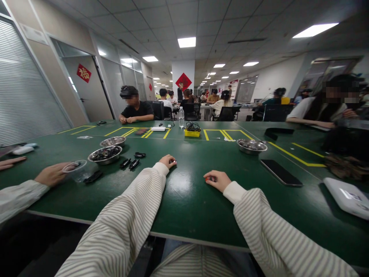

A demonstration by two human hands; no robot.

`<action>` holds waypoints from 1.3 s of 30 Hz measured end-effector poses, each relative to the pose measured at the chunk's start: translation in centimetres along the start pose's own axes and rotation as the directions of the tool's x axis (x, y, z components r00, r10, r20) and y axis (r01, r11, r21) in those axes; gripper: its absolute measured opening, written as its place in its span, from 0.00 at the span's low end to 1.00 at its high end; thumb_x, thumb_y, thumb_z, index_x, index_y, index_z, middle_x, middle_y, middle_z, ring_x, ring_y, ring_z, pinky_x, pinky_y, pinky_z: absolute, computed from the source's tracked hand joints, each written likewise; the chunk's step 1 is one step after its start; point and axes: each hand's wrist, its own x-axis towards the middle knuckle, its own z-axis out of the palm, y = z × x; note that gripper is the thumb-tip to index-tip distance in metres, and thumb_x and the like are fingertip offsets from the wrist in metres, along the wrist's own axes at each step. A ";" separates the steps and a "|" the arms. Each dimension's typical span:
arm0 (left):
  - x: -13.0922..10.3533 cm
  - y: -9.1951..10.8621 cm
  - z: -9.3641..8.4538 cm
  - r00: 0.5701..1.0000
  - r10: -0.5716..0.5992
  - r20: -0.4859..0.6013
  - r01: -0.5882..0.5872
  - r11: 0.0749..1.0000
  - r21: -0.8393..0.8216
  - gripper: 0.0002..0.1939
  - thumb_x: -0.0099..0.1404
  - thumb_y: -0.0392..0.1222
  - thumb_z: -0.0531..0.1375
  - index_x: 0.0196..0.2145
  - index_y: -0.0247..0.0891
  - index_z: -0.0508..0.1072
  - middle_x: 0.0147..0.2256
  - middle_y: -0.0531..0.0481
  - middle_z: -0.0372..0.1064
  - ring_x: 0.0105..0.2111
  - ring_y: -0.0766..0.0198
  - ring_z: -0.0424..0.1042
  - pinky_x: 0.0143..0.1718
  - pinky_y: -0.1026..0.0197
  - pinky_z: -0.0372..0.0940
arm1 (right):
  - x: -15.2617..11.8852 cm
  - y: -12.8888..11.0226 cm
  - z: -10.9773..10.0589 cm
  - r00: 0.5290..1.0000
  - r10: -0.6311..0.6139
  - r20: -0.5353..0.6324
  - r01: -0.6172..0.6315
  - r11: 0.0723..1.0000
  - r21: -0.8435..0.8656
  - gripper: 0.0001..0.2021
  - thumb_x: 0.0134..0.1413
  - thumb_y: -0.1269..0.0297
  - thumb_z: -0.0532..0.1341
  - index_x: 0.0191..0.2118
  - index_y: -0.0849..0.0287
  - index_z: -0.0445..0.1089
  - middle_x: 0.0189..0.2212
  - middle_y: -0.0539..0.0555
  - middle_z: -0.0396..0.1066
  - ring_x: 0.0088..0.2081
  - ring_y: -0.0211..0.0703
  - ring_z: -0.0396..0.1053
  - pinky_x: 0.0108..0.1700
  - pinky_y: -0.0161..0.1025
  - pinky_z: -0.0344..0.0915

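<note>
Green matte table top (184,196) under both striped-sleeved forearms, probably resting for steadiness. Left hand (167,161), centre frame, curled loosely over a tiny white piece (174,162) at its fingertips; right hand (216,180), just right of centre, pinching a small red-tipped dark part (208,179) against the surface. Part too small to judge long axis or heading. Steel bowl of black pieces (105,154) left of centre, black phone (281,172) lying right.

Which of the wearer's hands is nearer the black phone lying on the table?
Right. The right hand rests just left of the phone; the left hand lies farther left.
</note>
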 end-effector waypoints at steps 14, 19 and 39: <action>-4.8 12.2 2.7 0.961 0.278 0.002 -0.273 0.945 -0.180 0.09 0.52 0.39 0.55 0.33 0.36 0.69 0.26 0.53 0.61 0.22 0.73 0.59 0.27 0.69 0.58 | 0.0 -0.9 -0.1 0.988 0.145 -0.051 -0.132 0.971 0.202 0.11 0.37 0.61 0.59 0.28 0.62 0.70 0.21 0.52 0.68 0.22 0.34 0.64 0.26 0.32 0.64; -4.6 11.7 2.6 0.953 0.301 0.026 -0.293 0.942 -0.162 0.09 0.53 0.40 0.54 0.33 0.37 0.69 0.27 0.53 0.61 0.22 0.73 0.59 0.27 0.69 0.58 | -0.1 -1.0 0.0 0.987 0.161 -0.001 -0.155 0.950 0.272 0.11 0.35 0.61 0.60 0.28 0.63 0.69 0.20 0.52 0.69 0.21 0.35 0.66 0.24 0.32 0.65; -4.7 11.6 2.8 0.932 0.358 -0.055 -0.362 0.916 -0.172 0.10 0.54 0.42 0.53 0.34 0.37 0.68 0.28 0.53 0.62 0.22 0.73 0.58 0.27 0.70 0.57 | -0.2 -0.7 0.2 0.983 0.176 -0.041 -0.135 0.867 0.480 0.08 0.37 0.64 0.59 0.27 0.63 0.69 0.23 0.54 0.70 0.24 0.38 0.68 0.30 0.35 0.68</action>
